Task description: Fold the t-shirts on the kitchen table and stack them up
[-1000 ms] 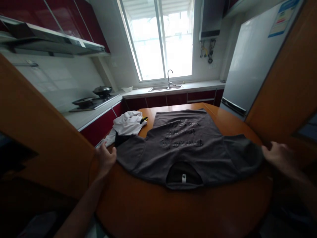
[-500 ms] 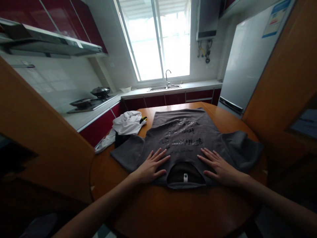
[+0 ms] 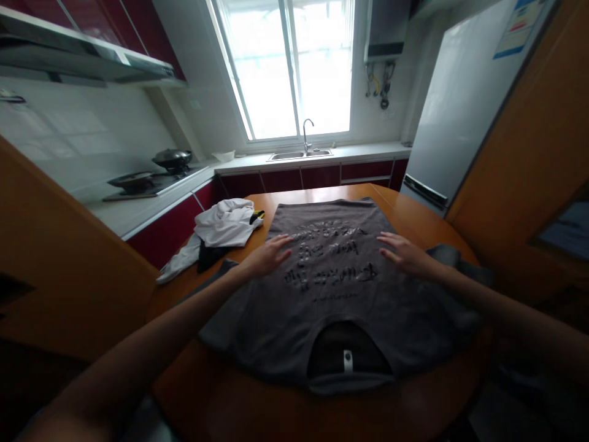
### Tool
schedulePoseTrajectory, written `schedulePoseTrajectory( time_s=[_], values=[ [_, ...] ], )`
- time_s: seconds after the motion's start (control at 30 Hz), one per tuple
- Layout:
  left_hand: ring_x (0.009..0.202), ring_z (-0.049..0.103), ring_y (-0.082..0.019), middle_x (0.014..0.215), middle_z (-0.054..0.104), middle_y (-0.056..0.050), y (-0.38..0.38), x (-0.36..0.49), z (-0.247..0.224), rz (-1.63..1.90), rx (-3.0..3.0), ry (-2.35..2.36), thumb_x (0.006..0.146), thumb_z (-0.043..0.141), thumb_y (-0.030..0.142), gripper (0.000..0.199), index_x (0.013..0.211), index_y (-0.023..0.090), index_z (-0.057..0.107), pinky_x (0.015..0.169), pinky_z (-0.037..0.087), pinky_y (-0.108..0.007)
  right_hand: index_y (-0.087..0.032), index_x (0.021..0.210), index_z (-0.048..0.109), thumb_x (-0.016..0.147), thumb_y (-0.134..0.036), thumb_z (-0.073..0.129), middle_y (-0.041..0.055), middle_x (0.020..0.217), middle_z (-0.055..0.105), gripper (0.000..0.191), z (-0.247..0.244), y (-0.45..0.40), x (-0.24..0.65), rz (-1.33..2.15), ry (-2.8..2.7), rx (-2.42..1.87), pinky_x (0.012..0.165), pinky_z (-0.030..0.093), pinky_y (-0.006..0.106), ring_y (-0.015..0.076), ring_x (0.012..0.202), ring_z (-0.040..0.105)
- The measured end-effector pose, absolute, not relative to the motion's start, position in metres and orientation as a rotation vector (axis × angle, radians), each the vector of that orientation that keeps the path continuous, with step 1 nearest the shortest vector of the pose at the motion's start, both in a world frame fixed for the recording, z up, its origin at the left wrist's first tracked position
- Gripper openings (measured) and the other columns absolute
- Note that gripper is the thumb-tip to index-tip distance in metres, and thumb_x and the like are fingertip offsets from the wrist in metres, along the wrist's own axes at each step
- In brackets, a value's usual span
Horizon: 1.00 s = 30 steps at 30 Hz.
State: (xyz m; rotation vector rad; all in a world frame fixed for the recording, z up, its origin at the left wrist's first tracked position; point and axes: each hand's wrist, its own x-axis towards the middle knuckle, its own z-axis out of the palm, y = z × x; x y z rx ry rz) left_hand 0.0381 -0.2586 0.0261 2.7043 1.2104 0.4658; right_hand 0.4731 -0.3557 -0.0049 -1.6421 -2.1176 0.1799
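A dark grey T-shirt [image 3: 331, 313] with shiny black lettering lies spread on the round wooden table [image 3: 322, 417], its neck opening and white label towards me. Over the left side of its chest, my left hand [image 3: 269, 255] has its fingers apart and holds nothing. My right hand [image 3: 402, 253] is at the shirt's right side, fingers spread, also holding nothing. Whether either palm touches the cloth is hard to tell.
White and black clothes [image 3: 227, 222] lie heaped at the table's back left edge. Beyond stand a counter with a sink [image 3: 301, 155], a stove with pans [image 3: 172, 158] and, to the right, a fridge [image 3: 451, 110].
Both hands have moved away from me, from beside the collar to the lettering. The shirt appears lower and larger in view, with its collar nearer me.
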Motion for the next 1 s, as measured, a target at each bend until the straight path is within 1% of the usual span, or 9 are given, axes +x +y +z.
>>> schedulePoseTrajectory(
  time_s=[0.13,0.27,0.37,0.5,0.57,0.67,0.73,0.83,1.0],
  values=[
    [0.132,0.055,-0.026,0.140,0.061,-0.013,-0.154,0.048,0.030,0.487,2.624,1.542,0.095,0.047,0.037,0.049,0.136,0.014,0.060,0.114,0.040,-0.037,-0.009,0.136,0.060,0.098,-0.032,0.046,0.0184,0.145,0.055,0.047,0.007,-0.258,0.497,0.089,-1.971,-1.908,0.115,0.035,0.037,0.0273,0.136,0.049],
    [0.132,0.055,-0.025,0.140,0.061,-0.015,-0.083,0.057,0.022,0.455,2.555,1.698,0.092,0.048,0.029,0.048,0.134,0.010,0.061,0.114,0.039,-0.032,-0.006,0.133,0.061,0.099,-0.026,0.042,0.0190,0.140,0.059,0.044,0.007,-0.184,0.519,0.092,-1.974,-2.016,0.112,0.036,0.033,0.0256,0.130,0.053],
    [0.135,0.053,-0.024,0.143,0.059,-0.015,-0.039,0.063,0.010,0.467,2.520,1.751,0.093,0.044,0.026,0.050,0.138,0.009,0.057,0.114,0.037,-0.031,-0.006,0.137,0.057,0.099,-0.021,0.039,0.0185,0.147,0.053,0.045,-0.004,-0.138,0.530,0.109,-1.963,-2.056,0.114,0.033,0.034,0.0250,0.135,0.048],
    [0.139,0.048,-0.022,0.149,0.052,-0.016,0.012,0.071,-0.010,0.469,2.483,1.790,0.095,0.039,0.024,0.052,0.143,0.007,0.052,0.117,0.033,-0.031,-0.007,0.147,0.046,0.098,-0.016,0.035,0.0160,0.159,0.039,0.051,-0.026,-0.084,0.532,0.152,-1.915,-2.127,0.120,0.026,0.041,0.0244,0.147,0.033],
    [0.143,0.042,-0.025,0.153,0.047,-0.017,0.032,0.074,-0.022,0.454,2.454,1.813,0.099,0.035,0.029,0.053,0.146,0.009,0.049,0.119,0.030,-0.039,-0.011,0.150,0.043,0.101,-0.021,0.032,0.0142,0.162,0.034,0.052,-0.038,-0.062,0.531,0.174,-1.883,-2.160,0.121,0.022,0.048,0.0251,0.150,0.027],
    [0.150,0.027,-0.035,0.161,0.034,-0.015,0.049,0.075,-0.037,0.336,2.357,1.919,0.102,0.028,0.050,0.060,0.152,0.019,0.043,0.118,0.020,-0.063,-0.014,0.153,0.038,0.105,-0.037,0.025,0.0143,0.164,0.027,0.056,-0.055,-0.040,0.532,0.207,-1.820,-2.231,0.120,0.013,0.062,0.0290,0.152,0.020],
    [0.152,0.019,-0.038,0.165,0.024,-0.013,0.055,0.073,-0.044,0.236,2.307,1.976,0.100,0.024,0.061,0.068,0.155,0.023,0.038,0.115,0.012,-0.072,-0.014,0.155,0.035,0.104,-0.048,0.021,0.0146,0.165,0.024,0.062,-0.064,-0.032,0.537,0.209,-1.773,-2.295,0.119,0.006,0.067,0.0308,0.153,0.016],
    [0.153,0.015,-0.038,0.167,0.018,-0.012,0.061,0.072,-0.047,0.186,2.294,1.993,0.099,0.019,0.066,0.074,0.157,0.024,0.034,0.115,0.009,-0.072,-0.014,0.157,0.032,0.102,-0.055,0.018,0.0135,0.167,0.020,0.069,-0.070,-0.024,0.547,0.199,-1.737,-2.355,0.118,0.001,0.067,0.0309,0.154,0.013],
    [0.153,0.014,-0.038,0.167,0.020,-0.011,0.067,0.078,-0.042,0.176,2.270,2.011,0.097,0.019,0.068,0.076,0.157,0.024,0.035,0.117,0.010,-0.069,-0.014,0.157,0.031,0.101,-0.058,0.021,0.0133,0.167,0.019,0.072,-0.061,-0.014,0.550,0.244,-1.782,-2.349,0.119,0.004,0.066,0.0307,0.154,0.012]
  ],
)
